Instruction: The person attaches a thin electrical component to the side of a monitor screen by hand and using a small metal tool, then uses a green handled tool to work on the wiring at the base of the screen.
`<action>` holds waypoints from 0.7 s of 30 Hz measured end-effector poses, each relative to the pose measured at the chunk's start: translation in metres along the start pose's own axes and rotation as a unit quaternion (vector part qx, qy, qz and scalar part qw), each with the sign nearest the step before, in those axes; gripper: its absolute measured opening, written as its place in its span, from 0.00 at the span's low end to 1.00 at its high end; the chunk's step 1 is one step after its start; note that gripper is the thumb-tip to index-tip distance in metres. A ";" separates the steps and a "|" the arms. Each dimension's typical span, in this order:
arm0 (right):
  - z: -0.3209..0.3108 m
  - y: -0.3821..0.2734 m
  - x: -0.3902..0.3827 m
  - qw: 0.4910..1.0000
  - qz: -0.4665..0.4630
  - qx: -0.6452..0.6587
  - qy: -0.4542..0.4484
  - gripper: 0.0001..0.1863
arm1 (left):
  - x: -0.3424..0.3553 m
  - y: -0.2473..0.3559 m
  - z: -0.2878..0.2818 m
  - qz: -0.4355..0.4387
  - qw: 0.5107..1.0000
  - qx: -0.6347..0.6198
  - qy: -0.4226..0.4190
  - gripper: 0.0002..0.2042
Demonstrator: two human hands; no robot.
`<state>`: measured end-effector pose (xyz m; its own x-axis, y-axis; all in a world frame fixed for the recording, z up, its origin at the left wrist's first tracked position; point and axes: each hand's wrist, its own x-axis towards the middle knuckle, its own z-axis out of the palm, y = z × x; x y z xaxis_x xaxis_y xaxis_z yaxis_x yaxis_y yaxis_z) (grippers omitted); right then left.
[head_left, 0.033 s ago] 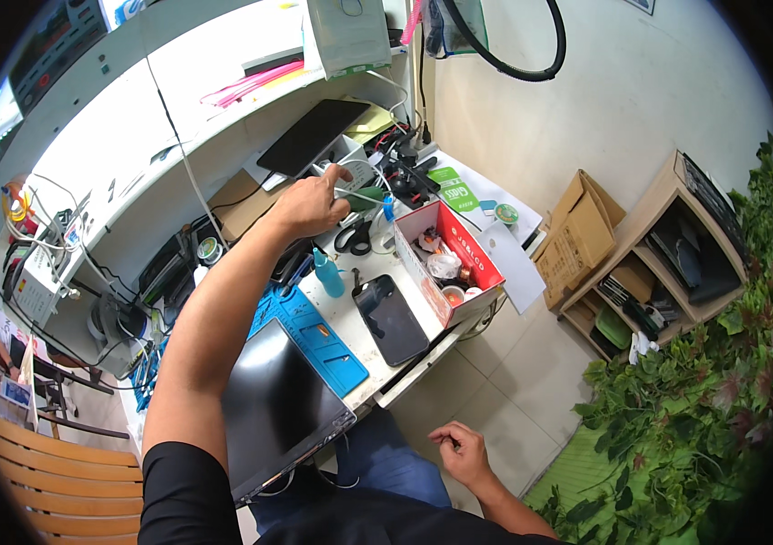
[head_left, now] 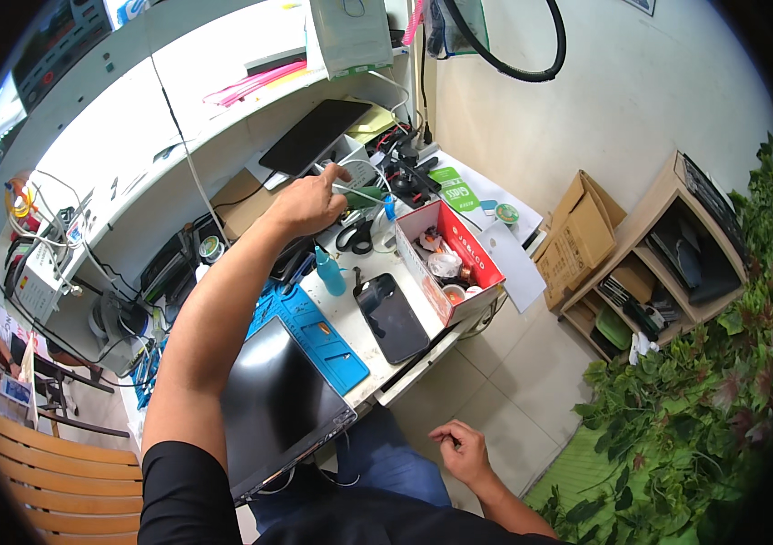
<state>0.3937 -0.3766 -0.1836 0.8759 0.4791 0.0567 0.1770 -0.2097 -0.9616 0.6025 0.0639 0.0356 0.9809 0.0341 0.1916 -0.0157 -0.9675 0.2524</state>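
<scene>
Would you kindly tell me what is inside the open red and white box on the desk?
Inside the box are a crumpled whitish bundle and a small round tub, among other small items too jumbled to identify. Whatever lies beneath them is covered.

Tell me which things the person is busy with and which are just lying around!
Probably in use:
white box, by the left hand
large dark screen, by the lap

Seemingly just lying about:
scissors
blue bottle
red-and-white box
cardboard box
</scene>
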 end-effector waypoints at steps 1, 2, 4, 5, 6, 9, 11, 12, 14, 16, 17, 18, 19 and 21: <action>-0.001 0.001 -0.001 1.000 -0.008 -0.005 0.001 0.14 | -0.004 0.001 -0.008 -0.004 1.000 -0.008 0.007 0.24; -0.002 -0.001 -0.002 1.000 -0.011 -0.007 0.005 0.14 | -0.009 0.003 -0.013 -0.008 1.000 -0.016 0.014 0.24; -0.004 -0.004 -0.003 1.000 -0.019 -0.009 0.011 0.14 | -0.021 0.001 -0.023 -0.047 0.999 -0.017 0.007 0.22; -0.004 -0.006 -0.003 1.000 -0.022 -0.008 0.013 0.15 | -0.030 -0.004 -0.026 -0.056 0.998 -0.021 0.020 0.22; -0.004 -0.007 -0.004 1.000 -0.025 -0.006 0.015 0.15 | -0.039 -0.009 -0.031 -0.064 0.997 -0.025 0.034 0.24; -0.008 -0.010 -0.008 0.999 -0.032 0.000 0.019 0.15 | -0.068 -0.007 -0.051 -0.107 0.994 0.001 0.011 0.28; -0.007 -0.013 -0.009 0.999 -0.042 0.005 0.019 0.15 | -0.085 -0.007 -0.063 -0.129 0.991 0.020 0.008 0.28; -0.005 -0.014 -0.010 0.999 -0.048 0.007 0.018 0.15 | -0.094 -0.007 -0.068 -0.140 0.990 0.016 0.018 0.28; -0.002 -0.021 -0.010 0.998 -0.065 0.011 0.015 0.15 | -0.115 -0.005 -0.082 -0.161 0.986 0.008 0.042 0.27; 0.000 -0.030 -0.011 0.997 -0.081 0.015 0.012 0.15 | -0.132 -0.012 -0.087 -0.185 0.979 -0.053 0.060 0.25; 0.000 -0.034 -0.010 0.996 -0.088 0.012 0.012 0.15 | -0.142 -0.010 -0.090 -0.204 0.970 -0.116 0.065 0.25; 0.001 -0.035 -0.012 0.996 -0.090 0.009 0.011 0.14 | -0.154 -0.006 -0.088 -0.223 0.956 -0.182 0.065 0.25; 0.001 -0.037 -0.012 0.996 -0.091 0.005 0.011 0.14 | -0.167 -0.003 -0.088 -0.213 0.939 -0.259 0.070 0.25; 0.000 -0.044 -0.007 0.993 -0.119 -0.010 0.008 0.14 | -0.196 0.003 -0.086 -0.201 0.858 -0.466 0.080 0.25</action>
<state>0.3802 -0.3708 -0.1419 0.8148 0.5040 0.2863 0.3890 -0.1093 -0.9147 0.3932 0.0755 0.0805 0.9056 0.4237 0.0201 0.0966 -0.2522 0.9628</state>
